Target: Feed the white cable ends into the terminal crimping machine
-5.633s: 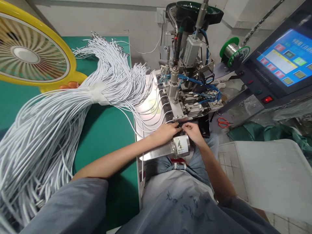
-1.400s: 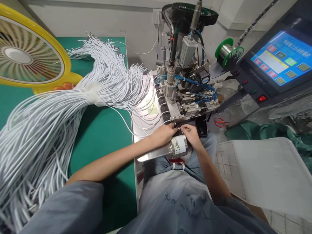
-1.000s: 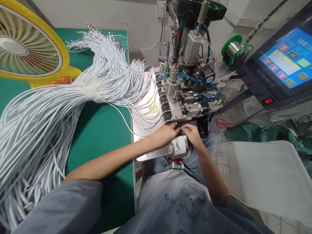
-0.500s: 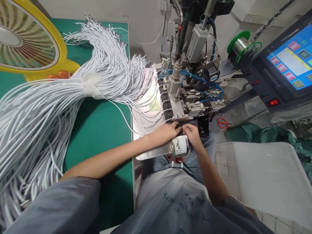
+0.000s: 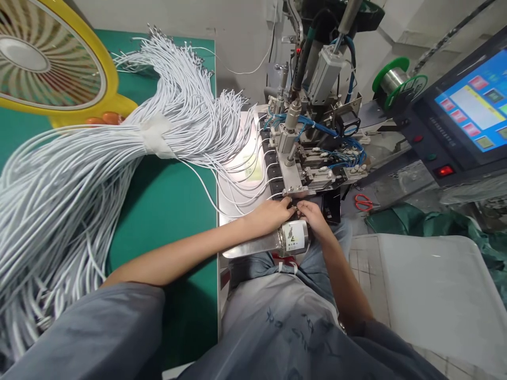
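My left hand (image 5: pixel 273 214) is closed in a pinch at the front of the bench machine (image 5: pixel 291 171). A white cable (image 5: pixel 206 192) loops from the big bundle and goes out of sight beneath this hand. Fingertip to fingertip with it, my right hand (image 5: pixel 312 216) pinches a tiny piece too small to make out. Just below the hands lies a metal cylinder with a white label (image 5: pixel 295 236). Several other white cables (image 5: pixel 245 198) run into the black slots along the machine's left side.
A tied bundle of white cables (image 5: pixel 156 137) covers much of the green table (image 5: pixel 166 211). Beyond it stands a yellow fan (image 5: pixel 111 79). To the right are a wire spool (image 5: pixel 396 79), a control screen (image 5: pixel 471 111), red-handled scissors (image 5: pixel 363 202) and a white tray (image 5: pixel 435 285).
The view has shifted slightly, so the scene sits a little further right. Both hands stay together at the same place, with only slight finger movement.
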`<action>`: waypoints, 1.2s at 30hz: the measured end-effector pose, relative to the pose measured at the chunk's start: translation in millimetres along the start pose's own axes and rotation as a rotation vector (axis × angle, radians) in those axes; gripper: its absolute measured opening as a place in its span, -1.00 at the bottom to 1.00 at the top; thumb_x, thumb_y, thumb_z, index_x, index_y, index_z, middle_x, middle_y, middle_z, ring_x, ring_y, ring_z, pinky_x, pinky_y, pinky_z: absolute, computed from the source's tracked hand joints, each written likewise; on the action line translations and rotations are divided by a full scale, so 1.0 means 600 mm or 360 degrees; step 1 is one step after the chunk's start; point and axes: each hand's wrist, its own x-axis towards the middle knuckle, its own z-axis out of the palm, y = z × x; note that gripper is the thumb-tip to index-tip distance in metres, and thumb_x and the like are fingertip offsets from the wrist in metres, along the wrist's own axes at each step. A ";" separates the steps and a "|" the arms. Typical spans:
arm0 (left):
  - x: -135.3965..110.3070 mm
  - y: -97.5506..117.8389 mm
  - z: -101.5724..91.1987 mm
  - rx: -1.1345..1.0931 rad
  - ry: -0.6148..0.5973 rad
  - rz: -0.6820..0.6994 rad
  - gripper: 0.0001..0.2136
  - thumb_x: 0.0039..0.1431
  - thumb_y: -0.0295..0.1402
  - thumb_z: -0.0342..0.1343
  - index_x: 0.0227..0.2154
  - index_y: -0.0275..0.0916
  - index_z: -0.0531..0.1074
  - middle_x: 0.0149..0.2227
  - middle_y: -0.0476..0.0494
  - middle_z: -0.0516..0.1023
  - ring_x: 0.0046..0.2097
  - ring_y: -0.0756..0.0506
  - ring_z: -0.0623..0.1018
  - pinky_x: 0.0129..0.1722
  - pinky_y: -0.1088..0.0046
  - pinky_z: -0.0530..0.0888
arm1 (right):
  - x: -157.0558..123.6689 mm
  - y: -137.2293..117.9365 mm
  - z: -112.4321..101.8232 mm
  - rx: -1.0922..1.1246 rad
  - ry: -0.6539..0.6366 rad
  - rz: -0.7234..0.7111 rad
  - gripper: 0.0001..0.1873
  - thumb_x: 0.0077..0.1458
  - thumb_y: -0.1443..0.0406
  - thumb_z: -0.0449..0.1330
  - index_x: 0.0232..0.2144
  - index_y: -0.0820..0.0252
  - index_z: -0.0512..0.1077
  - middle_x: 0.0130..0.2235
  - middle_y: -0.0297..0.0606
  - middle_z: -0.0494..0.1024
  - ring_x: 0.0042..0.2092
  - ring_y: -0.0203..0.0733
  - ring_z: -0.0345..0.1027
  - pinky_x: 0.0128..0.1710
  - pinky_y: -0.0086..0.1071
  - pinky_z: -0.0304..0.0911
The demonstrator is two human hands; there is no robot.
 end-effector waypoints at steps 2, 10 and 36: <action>-0.003 -0.001 -0.004 0.0008 0.0017 0.0009 -0.71 0.15 -0.57 -0.13 -0.14 -0.36 0.43 -0.26 -0.28 0.44 -0.37 -0.12 0.54 -0.46 0.40 0.36 | 0.001 0.003 0.001 -0.0030 -0.0036 -0.0032 -0.63 -0.10 0.01 0.11 -0.66 0.14 0.21 -0.66 -0.42 0.22 -0.60 -0.36 0.07 -0.63 -0.46 0.01; -0.014 -0.004 -0.008 0.0005 0.0010 -0.0137 -0.77 0.05 -0.63 -0.09 -0.48 -0.36 0.47 -0.45 -0.25 0.47 -0.41 -0.14 0.50 -0.50 0.41 0.30 | 0.001 0.015 -0.002 -0.0244 0.0161 -0.0204 -0.68 -0.05 0.08 0.08 -0.66 0.14 0.21 -0.66 -0.43 0.19 -0.56 -0.32 0.05 -0.55 -0.43 0.00; -0.016 0.012 -0.006 0.0066 -0.0019 -0.0209 -0.78 0.09 -0.63 -0.07 -0.47 -0.37 0.47 -0.42 -0.28 0.48 -0.38 -0.16 0.52 -0.50 0.41 0.30 | -0.006 0.014 0.014 -0.0045 0.0286 -0.0149 -0.74 -0.12 0.09 0.12 -0.60 0.16 0.31 -0.63 -0.41 0.29 -0.57 -0.32 0.14 -0.57 -0.43 0.09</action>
